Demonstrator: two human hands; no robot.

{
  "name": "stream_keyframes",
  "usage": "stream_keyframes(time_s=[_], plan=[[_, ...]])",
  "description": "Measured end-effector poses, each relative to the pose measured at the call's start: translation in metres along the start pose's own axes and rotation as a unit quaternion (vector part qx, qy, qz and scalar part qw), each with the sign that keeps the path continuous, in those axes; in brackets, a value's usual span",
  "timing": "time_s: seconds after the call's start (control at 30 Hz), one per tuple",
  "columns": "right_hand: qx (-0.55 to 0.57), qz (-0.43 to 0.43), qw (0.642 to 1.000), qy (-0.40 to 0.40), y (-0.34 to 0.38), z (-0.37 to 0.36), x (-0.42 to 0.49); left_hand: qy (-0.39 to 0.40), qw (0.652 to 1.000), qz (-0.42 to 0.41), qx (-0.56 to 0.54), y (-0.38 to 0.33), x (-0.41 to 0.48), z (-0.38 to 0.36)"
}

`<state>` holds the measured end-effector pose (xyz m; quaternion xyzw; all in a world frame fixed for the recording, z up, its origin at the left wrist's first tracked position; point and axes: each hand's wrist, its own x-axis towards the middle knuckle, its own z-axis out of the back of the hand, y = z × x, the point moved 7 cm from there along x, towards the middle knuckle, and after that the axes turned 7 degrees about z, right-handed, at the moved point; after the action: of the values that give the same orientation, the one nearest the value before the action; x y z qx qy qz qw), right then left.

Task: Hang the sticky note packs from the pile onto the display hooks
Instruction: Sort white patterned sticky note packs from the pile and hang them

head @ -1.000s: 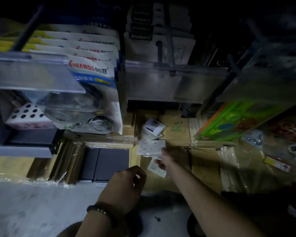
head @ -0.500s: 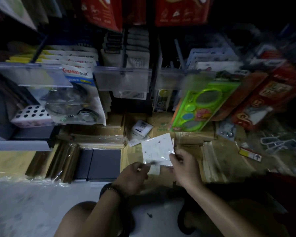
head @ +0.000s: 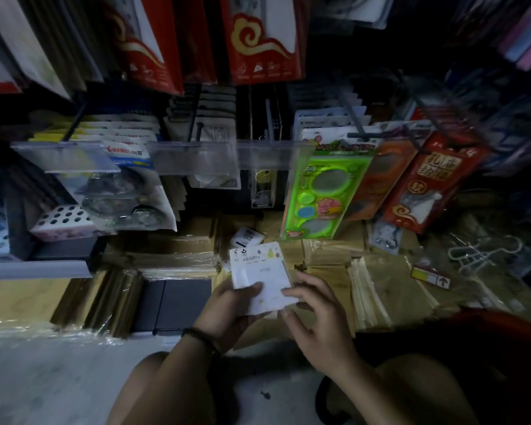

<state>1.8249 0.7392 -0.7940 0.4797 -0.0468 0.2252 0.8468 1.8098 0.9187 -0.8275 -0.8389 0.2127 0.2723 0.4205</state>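
Whereas a second ago the right hand (head: 316, 317) was reaching alone into the pile (head: 247, 237), both hands are now gripping one sticky note pack (head: 259, 273), the left hand (head: 227, 308) thumbing its face and the right pinching its edge. The pack is hovering above the pile, below the display hooks (head: 269, 118), so hanging is probably coming next. Dimness is hiding its hang hole, and the pack is covering most of the pile.
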Motion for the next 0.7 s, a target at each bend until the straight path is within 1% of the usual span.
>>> stream_keyframes(time_s=[0.1, 0.13, 0.2, 0.33, 0.47, 0.6, 0.7], plan=[[0.072, -0.073, 0.993, -0.051, 0.002, 0.011, -0.001, 0.014, 0.999, -0.034, 0.039, -0.006, -0.019, -0.005], [0.099, -0.096, 0.989, -0.056, 0.006, 0.014, -0.002, 0.022, 0.998, -0.043, 0.050, -0.007, -0.026, -0.009], [0.141, -0.110, 0.982, -0.059, 0.021, 0.022, -0.007, 0.037, 0.995, -0.060, 0.069, -0.006, -0.043, -0.018], [0.195, -0.107, 0.972, -0.073, 0.052, 0.040, -0.018, 0.057, 0.989, -0.089, 0.100, -0.004, -0.081, -0.039], [0.228, -0.096, 0.966, -0.072, 0.087, 0.069, -0.019, 0.052, 0.980, -0.131, 0.142, -0.025, -0.115, -0.058], [0.219, -0.053, 0.971, -0.075, 0.132, 0.110, -0.004, 0.071, 0.963, -0.180, 0.187, -0.059, -0.152, -0.092], [0.208, -0.010, 0.976, -0.071, 0.171, 0.140, 0.011, 0.081, 0.943, -0.231, 0.227, -0.090, -0.186, -0.123]])
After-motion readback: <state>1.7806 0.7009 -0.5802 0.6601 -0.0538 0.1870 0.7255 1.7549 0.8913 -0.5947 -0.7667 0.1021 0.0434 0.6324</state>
